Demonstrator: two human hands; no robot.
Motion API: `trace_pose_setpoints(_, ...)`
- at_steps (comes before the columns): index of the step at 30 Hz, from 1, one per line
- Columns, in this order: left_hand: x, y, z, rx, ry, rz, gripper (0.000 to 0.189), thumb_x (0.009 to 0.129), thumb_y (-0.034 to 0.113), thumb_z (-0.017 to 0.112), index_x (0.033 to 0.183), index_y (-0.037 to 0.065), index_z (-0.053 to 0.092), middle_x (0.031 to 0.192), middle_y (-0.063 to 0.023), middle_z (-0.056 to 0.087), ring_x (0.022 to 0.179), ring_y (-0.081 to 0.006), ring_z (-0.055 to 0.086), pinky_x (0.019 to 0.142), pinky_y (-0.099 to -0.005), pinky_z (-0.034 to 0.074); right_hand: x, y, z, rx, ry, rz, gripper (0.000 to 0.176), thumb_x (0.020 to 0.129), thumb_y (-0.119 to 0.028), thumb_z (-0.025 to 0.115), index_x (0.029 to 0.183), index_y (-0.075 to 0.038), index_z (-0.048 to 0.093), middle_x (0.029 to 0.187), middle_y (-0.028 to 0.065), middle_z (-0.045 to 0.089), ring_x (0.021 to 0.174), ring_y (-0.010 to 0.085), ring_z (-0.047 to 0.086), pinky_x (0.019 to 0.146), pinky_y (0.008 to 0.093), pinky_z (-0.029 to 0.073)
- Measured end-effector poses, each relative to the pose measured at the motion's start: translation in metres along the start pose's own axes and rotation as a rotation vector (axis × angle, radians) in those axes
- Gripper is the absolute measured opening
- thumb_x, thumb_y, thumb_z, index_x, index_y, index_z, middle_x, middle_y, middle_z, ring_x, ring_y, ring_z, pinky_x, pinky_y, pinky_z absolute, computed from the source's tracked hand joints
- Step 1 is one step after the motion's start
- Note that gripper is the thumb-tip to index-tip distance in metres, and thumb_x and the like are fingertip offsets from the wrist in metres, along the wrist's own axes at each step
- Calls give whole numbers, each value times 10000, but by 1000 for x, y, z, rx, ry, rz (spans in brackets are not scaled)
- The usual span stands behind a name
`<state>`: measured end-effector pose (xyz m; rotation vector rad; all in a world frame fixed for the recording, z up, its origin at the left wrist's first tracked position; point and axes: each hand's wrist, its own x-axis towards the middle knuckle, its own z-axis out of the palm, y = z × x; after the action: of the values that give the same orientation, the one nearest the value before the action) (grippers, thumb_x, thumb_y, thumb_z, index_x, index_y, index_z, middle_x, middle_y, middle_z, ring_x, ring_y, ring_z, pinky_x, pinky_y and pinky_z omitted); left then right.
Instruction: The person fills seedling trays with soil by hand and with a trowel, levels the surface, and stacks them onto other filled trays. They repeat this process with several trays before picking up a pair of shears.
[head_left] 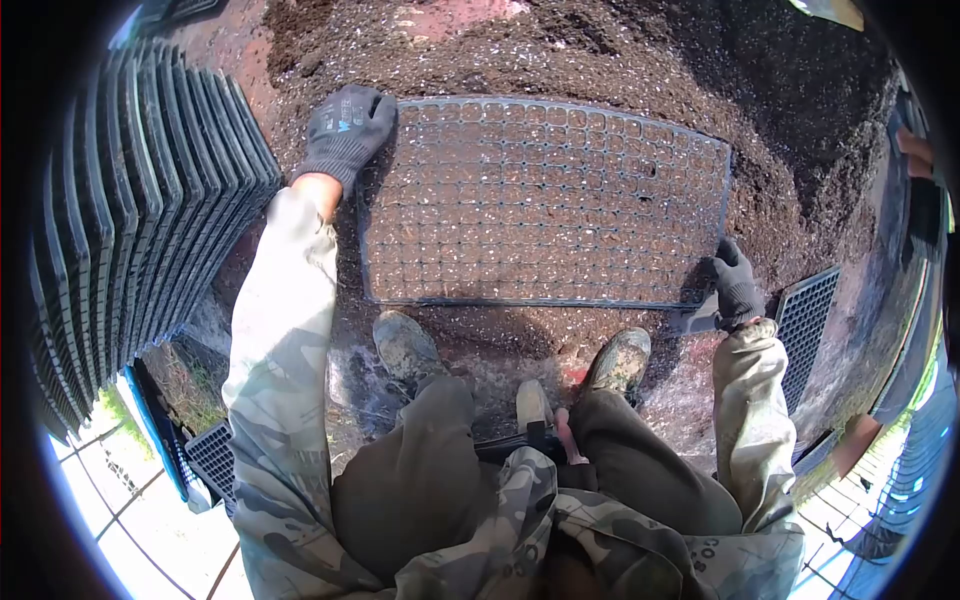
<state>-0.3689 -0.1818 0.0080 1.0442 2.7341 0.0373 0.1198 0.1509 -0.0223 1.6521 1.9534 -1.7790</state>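
1. Two gloved hands are in view. The left hand [345, 130] lies over the far left corner of the single seed tray [545, 200], fingers slightly apart. Whether they hook under the rim cannot be told.
2. The right hand [737, 285] is clamped on the tray's near right corner.
3. The tray lies flat on the soil bed [800, 120], just ahead of two muddy boots [405, 345], with its cells packed with soil.
4. Its long axis runs left to right across the person, with one short end towards each hand.
5. One stack of empty trays [150, 200] stands on edge at the bed's left edge, too crowded to count.
6. One spare tray [805, 320] lies at the right, partly hidden by the sleeve.
7. A co-worker's hand [915, 150] is cut off at the right rim.
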Motion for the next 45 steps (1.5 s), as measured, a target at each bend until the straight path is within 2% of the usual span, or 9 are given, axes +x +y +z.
trace_pose_setpoints(7,2,73,0,-21,-29,199,363,905,398,520,854,75,679,876,-114,648,796,-254,623,738,-404,498,-34,17,11,116,-51,37,416,838,70,524,1253,40,520,1078,65,638,949,143,603,855,263,476)
trace_pose_setpoints(11,-1,177,12,-19,36,585,359,885,409,501,865,91,664,793,-88,614,669,-221,606,585,-402,510,-44,23,20,108,-49,87,401,848,36,552,1247,40,516,1062,71,638,954,148,607,841,269,489)
trace_pose_setpoints(13,-5,221,18,-199,-32,640,369,895,436,486,1037,112,588,998,-107,554,888,-247,529,763,-417,429,-39,23,16,98,-58,105,407,852,16,568,1253,40,507,1075,80,633,962,151,608,834,271,494)
trace_pose_setpoints(17,-18,276,32,-553,-178,759,575,914,490,456,1382,154,437,1407,-145,433,1326,-299,375,1117,-447,269,-30,-39,38,-463,290,-376,455,855,-86,590,1292,-14,485,1150,164,592,1039,265,585,923,374,464)
trace_pose_setpoints(24,-53,188,6,-871,58,422,407,849,254,574,1203,53,574,1157,-185,604,1068,-352,572,958,-440,434,4,-155,154,-952,-22,-915,456,890,-194,533,1325,-80,458,1358,128,473,1290,298,418,1116,473,276)
trace_pose_setpoints(31,-123,74,9,-864,97,102,380,921,267,581,1237,58,574,1219,-145,592,1152,-262,548,1006,-369,405,38,-149,118,-1459,72,-406,359,897,-100,532,1252,-156,538,1319,109,514,1268,248,470,1060,384,382)
trace_pose_setpoints(37,-182,0,22,-985,190,-215,365,928,164,586,1271,43,550,1214,-123,587,1133,-224,544,984,-325,412,21,-105,8,-1312,310,49,374,823,-154,588,1197,-143,593,1236,123,580,1104,317,578,935,418,473)
trace_pose_setpoints(39,-192,13,11,-522,200,6,349,921,146,582,1251,37,559,1198,-154,591,1130,-267,544,987,-356,409,-11,-77,18,-1099,440,-305,394,844,-182,591,1226,-92,566,1187,185,594,1102,355,569,932,413,468)
trace_pose_setpoints(45,-212,107,22,-379,34,508,625,815,427,633,1302,57,501,1320,-192,472,1253,-395,413,1042,-521,316,-124,-44,146,-1014,-118,-823,783,812,-527,616,1415,-101,354,1408,167,364,1338,355,314,1112,510,223)
